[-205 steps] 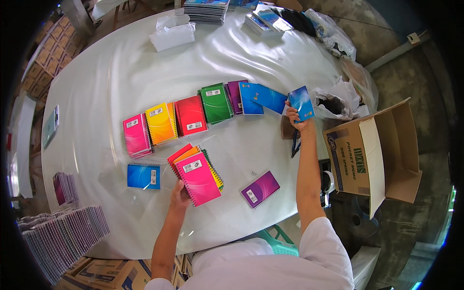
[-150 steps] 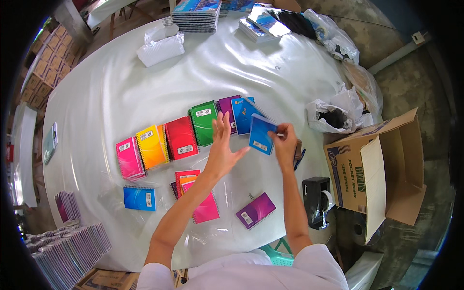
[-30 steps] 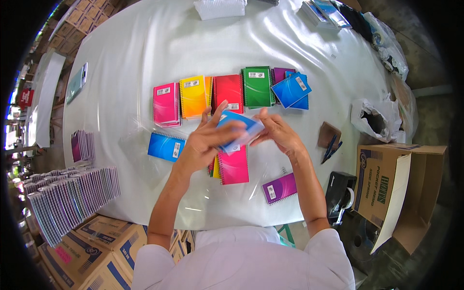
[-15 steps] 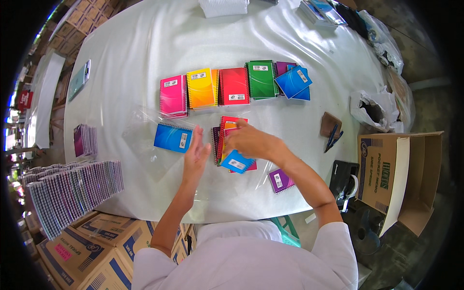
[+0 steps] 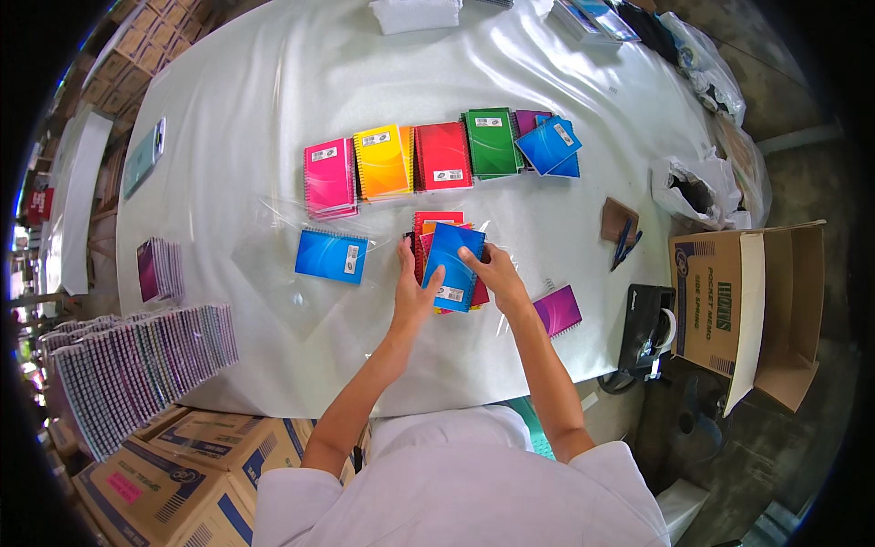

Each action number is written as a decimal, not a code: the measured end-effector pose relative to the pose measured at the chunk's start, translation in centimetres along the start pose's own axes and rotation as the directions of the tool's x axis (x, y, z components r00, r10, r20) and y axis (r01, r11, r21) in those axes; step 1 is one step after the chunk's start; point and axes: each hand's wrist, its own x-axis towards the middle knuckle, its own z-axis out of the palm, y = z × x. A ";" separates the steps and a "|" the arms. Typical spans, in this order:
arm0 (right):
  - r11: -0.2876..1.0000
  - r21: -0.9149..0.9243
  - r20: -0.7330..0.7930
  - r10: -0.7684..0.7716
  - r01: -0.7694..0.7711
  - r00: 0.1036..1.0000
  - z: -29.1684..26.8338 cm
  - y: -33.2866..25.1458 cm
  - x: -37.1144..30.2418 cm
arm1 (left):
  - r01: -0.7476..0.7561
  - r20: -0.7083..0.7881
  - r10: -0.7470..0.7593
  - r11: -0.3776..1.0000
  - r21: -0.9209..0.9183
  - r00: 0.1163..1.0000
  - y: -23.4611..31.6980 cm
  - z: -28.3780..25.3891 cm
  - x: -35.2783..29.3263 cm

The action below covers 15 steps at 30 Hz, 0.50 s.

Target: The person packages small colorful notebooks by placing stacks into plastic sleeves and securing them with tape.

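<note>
Small spiral notebooks in mixed colours form a loose stack in front of me, a blue notebook (image 5: 458, 255) on top and red, orange and pink edges showing beneath. My left hand (image 5: 412, 296) grips the stack's left side, its thumb on the blue cover. From the right, my right hand (image 5: 498, 275) holds the other edge, thumb also on the cover. Another blue notebook (image 5: 321, 257) lies to the left on clear plastic. To the right is a purple notebook (image 5: 558, 311). Beyond my hands runs a row of pink (image 5: 329, 180), yellow (image 5: 381, 164), red (image 5: 443, 153), green (image 5: 493, 144) and blue (image 5: 550, 146) notebook piles.
Long rows of spiral notebooks (image 5: 146, 360) stand at the table's left edge. On the right are a brown wallet (image 5: 618, 221), pens (image 5: 627, 244), a black tape dispenser (image 5: 645, 324) and an open cardboard box (image 5: 720, 296). Closed cartons (image 5: 196, 447) sit lower left.
My left hand has come right onto the stack. The blue notebook, tilted low under my right hand before, now lies upright on top of the stack between both hands.
</note>
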 end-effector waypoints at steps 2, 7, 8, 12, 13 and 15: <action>0.991 0.122 0.098 0.049 -0.061 0.994 0.3 -0.9 -0.3 | 0.097 0.127 -0.069 0.969 -0.229 0.990 1.6 -1.0 -0.3; 0.993 -0.093 0.004 -0.069 0.069 0.998 1.3 0.2 -0.3 | 0.186 0.282 -0.054 0.865 -0.466 0.958 2.2 -2.9 -0.4; 0.991 -0.109 -0.002 -0.077 0.076 0.997 1.6 -0.2 -1.0 | 0.172 0.257 -0.048 0.856 -0.487 0.965 2.0 -3.1 -0.4; 0.840 -0.453 -0.067 -0.366 0.299 0.928 1.6 2.8 -0.5 | 0.181 0.278 -0.026 0.815 -0.550 0.960 1.9 -3.3 0.0; 0.813 -0.489 -0.059 -0.393 0.316 0.918 1.7 2.6 -0.7 | 0.200 0.305 -0.026 0.805 -0.558 0.952 2.0 -3.5 0.0; 0.753 -0.558 -0.039 -0.444 0.349 0.895 1.7 2.1 -1.2 | 0.199 0.336 0.000 0.805 -0.559 0.942 2.2 -3.9 0.1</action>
